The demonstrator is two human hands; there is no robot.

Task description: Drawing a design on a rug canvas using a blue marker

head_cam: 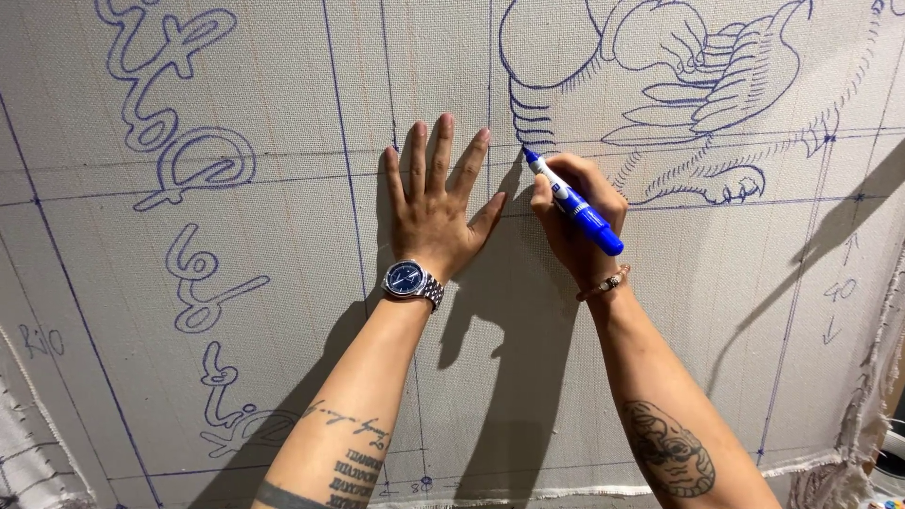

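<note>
Nearest the camera, two bare tattooed forearms rise from the bottom edge toward a large sheet of pale woven cloth (283, 85), stretched flat and ruled with blue grid lines. The left forearm wears a silver metal wristwatch with a dark blue dial (411, 280); the right wrist carries a thin beaded bracelet (603, 284). Past the watch, the left hand (436, 209) lies flat on the cloth, palm down, fingers spread and straight, holding nothing, its thumb angled toward the other hand. Just beside it, the right hand (575, 221) is curled closed around a blue-and-white felt marker pen (572, 203), pinched between thumb and forefingers. The pen's long axis runs on a diagonal: the capped end points down and to the right over the back of the hand, the tip points up and to the left, and that tip touches the cloth just above the left hand's thumb and right of its fingertips. The tip sits at the lower left edge of a blue line drawing of a clawed, feathered creature (688, 85), close to its hatched curved outline. Farther left, looping blue script-like strokes (174, 123) run down the cloth, well apart from both hands.
</note>
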